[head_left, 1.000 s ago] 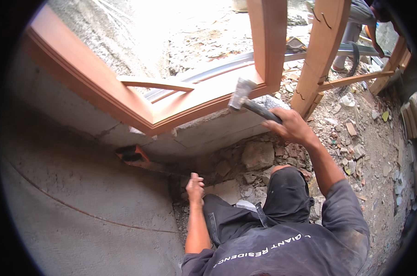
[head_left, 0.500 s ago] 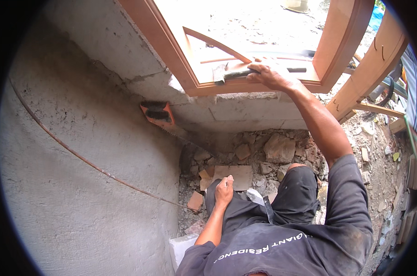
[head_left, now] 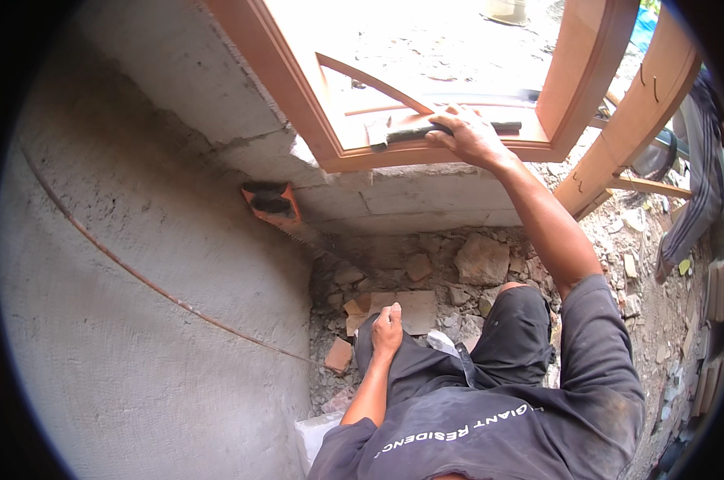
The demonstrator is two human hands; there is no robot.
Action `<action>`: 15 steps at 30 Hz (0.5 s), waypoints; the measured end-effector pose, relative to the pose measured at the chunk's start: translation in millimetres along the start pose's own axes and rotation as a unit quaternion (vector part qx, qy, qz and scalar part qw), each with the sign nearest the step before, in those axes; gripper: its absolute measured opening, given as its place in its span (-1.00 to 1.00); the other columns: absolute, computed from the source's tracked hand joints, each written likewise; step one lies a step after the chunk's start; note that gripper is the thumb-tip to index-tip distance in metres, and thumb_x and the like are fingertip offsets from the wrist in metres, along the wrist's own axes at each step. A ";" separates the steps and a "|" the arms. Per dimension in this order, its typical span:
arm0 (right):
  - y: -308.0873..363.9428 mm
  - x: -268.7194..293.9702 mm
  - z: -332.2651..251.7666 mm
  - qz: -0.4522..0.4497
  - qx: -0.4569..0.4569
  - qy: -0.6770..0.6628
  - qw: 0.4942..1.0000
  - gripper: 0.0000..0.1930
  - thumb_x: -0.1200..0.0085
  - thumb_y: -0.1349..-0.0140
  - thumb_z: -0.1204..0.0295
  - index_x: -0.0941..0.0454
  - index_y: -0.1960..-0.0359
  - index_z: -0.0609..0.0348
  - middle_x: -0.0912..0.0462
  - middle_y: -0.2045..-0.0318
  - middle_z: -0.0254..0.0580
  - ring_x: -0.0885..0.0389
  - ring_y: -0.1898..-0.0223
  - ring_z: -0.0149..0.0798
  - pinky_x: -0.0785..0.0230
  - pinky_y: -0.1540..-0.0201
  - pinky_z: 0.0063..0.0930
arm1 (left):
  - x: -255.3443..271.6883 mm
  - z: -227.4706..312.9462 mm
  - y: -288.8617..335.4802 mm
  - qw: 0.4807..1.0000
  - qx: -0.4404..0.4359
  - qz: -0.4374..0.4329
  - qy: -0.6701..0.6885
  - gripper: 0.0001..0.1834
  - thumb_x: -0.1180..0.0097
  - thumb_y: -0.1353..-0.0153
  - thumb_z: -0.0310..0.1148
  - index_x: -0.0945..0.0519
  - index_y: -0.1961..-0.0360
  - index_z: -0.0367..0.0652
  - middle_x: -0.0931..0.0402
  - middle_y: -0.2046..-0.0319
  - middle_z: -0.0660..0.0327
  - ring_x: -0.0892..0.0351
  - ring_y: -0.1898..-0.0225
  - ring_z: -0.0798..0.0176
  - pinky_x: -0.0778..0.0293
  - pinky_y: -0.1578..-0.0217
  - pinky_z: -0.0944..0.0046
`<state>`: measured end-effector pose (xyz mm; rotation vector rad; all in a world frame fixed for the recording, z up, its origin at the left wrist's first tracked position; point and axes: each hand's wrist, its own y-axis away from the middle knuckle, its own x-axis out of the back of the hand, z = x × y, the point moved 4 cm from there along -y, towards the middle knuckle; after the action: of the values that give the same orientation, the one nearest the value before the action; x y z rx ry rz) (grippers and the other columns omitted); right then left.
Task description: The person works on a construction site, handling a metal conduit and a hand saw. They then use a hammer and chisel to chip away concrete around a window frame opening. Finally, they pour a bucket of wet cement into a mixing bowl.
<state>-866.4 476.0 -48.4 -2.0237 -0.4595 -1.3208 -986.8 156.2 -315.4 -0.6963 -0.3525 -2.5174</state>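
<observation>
A hammer (head_left: 410, 133) with a black handle and a pale head lies along the bottom rail of a brown wooden window frame (head_left: 458, 154). Fingers of my right hand (head_left: 467, 134) wrap over its handle about midway. Down on my left thigh rests my left hand (head_left: 387, 329), fingers curled closed; what they hold, if anything, is hidden. An orange-handled handsaw (head_left: 274, 203) leans in the corner where the walls meet, below the frame's left end. Between my legs lies a pale stone-like piece (head_left: 442, 342) with a dark strip beside it.
A rough grey wall (head_left: 154, 336) rises on my left, crossed by a thin curved rod (head_left: 130, 272). Broken stones (head_left: 483, 258) and rubble cover the ground ahead. Wooden beams (head_left: 630, 128) with bent nails stand at right; beyond them shows another person's trouser leg (head_left: 702, 176).
The other person's trouser leg at right has shifted and reaches lower. My view has moved slightly; both my hands stay where they were, the right still on the hammer.
</observation>
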 end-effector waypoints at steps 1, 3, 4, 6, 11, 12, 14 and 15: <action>0.8 0.4 -1.0 0.002 0.000 0.010 1.000 -0.56 0.06 -0.21 0.07 -0.45 0.00 0.06 -0.38 -0.03 -0.07 -0.27 -0.14 -0.08 -0.03 -0.22 -0.11 | -0.7 0.1 0.4 1.000 -0.003 0.001 0.005 -0.59 0.15 -0.27 -0.04 -0.52 0.31 -0.21 -0.51 0.45 -0.11 -0.49 0.33 -0.20 -0.37 0.35 0.00; 1.1 -2.3 3.2 -0.003 -0.004 0.011 1.000 -0.56 0.07 -0.21 0.07 -0.43 -0.03 0.05 -0.36 -0.08 -0.06 -0.25 -0.17 -0.08 -0.02 -0.23 -0.13 | -0.5 0.6 1.3 1.000 -0.008 0.004 0.015 -0.59 0.14 -0.27 -0.04 -0.53 0.30 -0.21 -0.52 0.43 -0.11 -0.50 0.31 -0.21 -0.38 0.33 0.00; 1.9 -1.0 1.6 -0.004 -0.006 0.008 1.000 -0.56 0.06 -0.21 0.08 -0.43 -0.03 0.06 -0.35 -0.10 -0.06 -0.25 -0.17 -0.08 -0.02 -0.23 -0.13 | -1.1 -0.1 1.7 1.000 -0.005 0.004 0.015 -0.59 0.13 -0.26 -0.04 -0.53 0.29 -0.21 -0.53 0.40 -0.10 -0.50 0.29 -0.21 -0.39 0.31 0.01; 2.3 1.8 -5.0 -0.019 -0.036 -0.007 0.999 -0.58 0.05 -0.21 0.11 -0.45 -0.01 0.08 -0.34 -0.12 -0.07 -0.27 -0.17 -0.08 -0.02 -0.23 -0.16 | 2.2 0.4 2.4 1.000 -0.008 0.015 0.014 -0.58 0.13 -0.26 -0.04 -0.53 0.29 -0.22 -0.53 0.39 -0.10 -0.50 0.28 -0.20 -0.40 0.30 0.02; 4.9 2.4 -9.8 0.007 -0.033 0.001 0.999 -0.57 0.03 -0.21 0.13 -0.45 -0.01 0.13 -0.39 -0.05 -0.03 -0.32 -0.11 -0.03 -0.10 -0.18 -0.16 | 6.4 -0.3 5.1 0.996 -0.057 0.063 0.025 -0.56 0.15 -0.28 -0.04 -0.51 0.37 -0.25 -0.48 0.61 0.07 -0.52 0.50 0.03 -0.39 0.43 0.12; 4.8 3.3 -10.7 0.009 -0.036 0.006 0.999 -0.57 0.01 -0.20 0.14 -0.45 -0.02 0.14 -0.41 -0.02 -0.01 -0.34 -0.08 0.00 -0.15 -0.15 -0.16 | 7.0 -0.1 4.4 0.995 -0.064 0.066 0.030 -0.56 0.16 -0.28 -0.04 -0.51 0.37 -0.25 -0.48 0.62 0.09 -0.52 0.53 0.07 -0.39 0.45 0.14; 3.9 0.4 -6.7 0.003 -0.037 0.011 0.999 -0.56 0.01 -0.21 0.16 -0.43 -0.03 0.15 -0.42 0.01 0.02 -0.37 -0.04 0.03 -0.19 -0.11 -0.17 | 9.7 -3.3 4.3 0.996 -0.031 0.051 0.068 -0.56 0.18 -0.30 -0.06 -0.50 0.37 -0.26 -0.47 0.64 0.14 -0.51 0.59 0.16 -0.39 0.50 0.20; 4.2 -0.9 -5.8 0.002 -0.031 0.016 0.999 -0.57 0.01 -0.21 0.16 -0.43 -0.03 0.15 -0.42 0.02 0.02 -0.37 -0.04 0.03 -0.19 -0.11 -0.18 | 10.2 -5.7 4.5 0.994 0.010 0.034 0.104 -0.57 0.19 -0.31 -0.07 -0.50 0.36 -0.26 -0.47 0.64 0.16 -0.50 0.62 0.22 -0.40 0.53 0.24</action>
<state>-868.1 469.0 -49.1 -2.0498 -0.4028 -1.3797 -994.4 146.3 -314.1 -0.4243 -0.2746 -2.4898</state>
